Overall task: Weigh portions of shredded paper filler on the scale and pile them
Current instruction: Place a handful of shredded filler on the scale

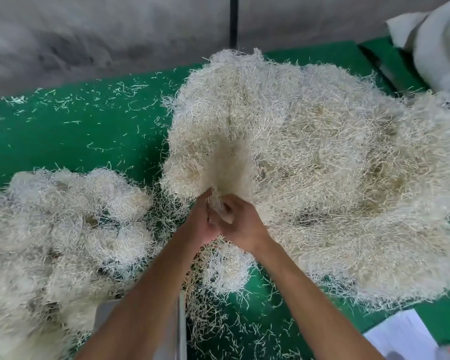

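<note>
A large mound of cream shredded paper filler (322, 157) covers the right half of the green table (83, 136). My left hand (200, 222) and my right hand (238, 224) meet at its near left edge, and both grip a tuft of filler (218, 203) that stretches up out of the mound. A small clump of filler (225, 268) lies right under my wrists. On the left sits a pile of rounded filler portions (63, 229). A grey metal surface (176, 328), perhaps the scale, shows under my left forearm, mostly hidden.
Loose paper strands (89, 105) litter the green table at the back left and near the front. White sheets of paper (405, 336) lie at the front right. A white bag (442, 42) sits at the back right. A grey wall (115, 35) with a black pole (233, 19) stands behind.
</note>
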The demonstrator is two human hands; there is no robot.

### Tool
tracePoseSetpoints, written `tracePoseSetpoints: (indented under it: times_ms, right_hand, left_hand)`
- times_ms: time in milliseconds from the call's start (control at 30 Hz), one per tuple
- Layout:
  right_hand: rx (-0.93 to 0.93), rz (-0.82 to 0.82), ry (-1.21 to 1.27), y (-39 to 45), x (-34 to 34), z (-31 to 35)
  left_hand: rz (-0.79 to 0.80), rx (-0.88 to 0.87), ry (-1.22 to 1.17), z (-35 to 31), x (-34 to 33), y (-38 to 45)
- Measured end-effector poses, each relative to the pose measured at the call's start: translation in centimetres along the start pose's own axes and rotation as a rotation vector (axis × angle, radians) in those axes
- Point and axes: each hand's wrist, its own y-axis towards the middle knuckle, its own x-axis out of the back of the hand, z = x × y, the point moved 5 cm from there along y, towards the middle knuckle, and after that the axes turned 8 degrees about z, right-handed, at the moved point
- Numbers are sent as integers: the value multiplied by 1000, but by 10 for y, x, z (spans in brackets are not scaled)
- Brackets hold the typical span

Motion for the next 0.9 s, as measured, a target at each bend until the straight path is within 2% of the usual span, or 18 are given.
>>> tracePoseSetpoints:
  times_ms: [67,133,167,200,233,300,400,433,500,567,600,667,700,800,833,900]
  right_hand:
    - [175,-200,-26,-7,22,8]
    - [105,-402,15,-4,41,3]
    - [8,-419,53,1,45,4]
    - [-80,-360,135,6,44,7]
    - [-119,-265,267,12,36,14]
    - [-118,-163,436,16,20,31]
    - [-47,-80,392,13,-15,63]
    - [26,-45,343,8,-28,76]
    - [243,-72,218,-5,-39,94]
    - [404,-224,92,-17,-33,92]
    - [409,-318,54,-22,-26,87]
    - [267,-452,77,-28,-15,73]
    - [131,-442,130,-27,-14,68]
    - [-288,-176,478,-19,-27,63]
    - [-340,-117,560,-17,-31,67]
    - [-328,-43,697,-14,-38,82]
  left_hand:
    - [-73,-30,90,-13,26,-5]
    - [-151,-73,104,-37,46,-23]
    - [-128,-60,108,-40,46,-32]
    - [-85,-39,141,-46,42,-44]
    - [-37,-30,187,-47,39,-53]
    - [-43,-18,268,-45,35,-68]
    - [146,-25,-82,-38,35,-74]
    - [100,-59,-170,-39,41,-77]
    - [-6,-101,-126,-45,49,-83]
    - [-143,-187,21,-56,61,-92]
    - [-185,-238,32,-63,68,-99]
    - [-172,-331,65,-78,76,-112]
    - [-159,-348,118,-85,77,-119]
    - [-149,-334,324,-102,74,-145]
    - [-140,-333,360,-107,73,-152]
    - [8,-321,390,-117,66,-167]
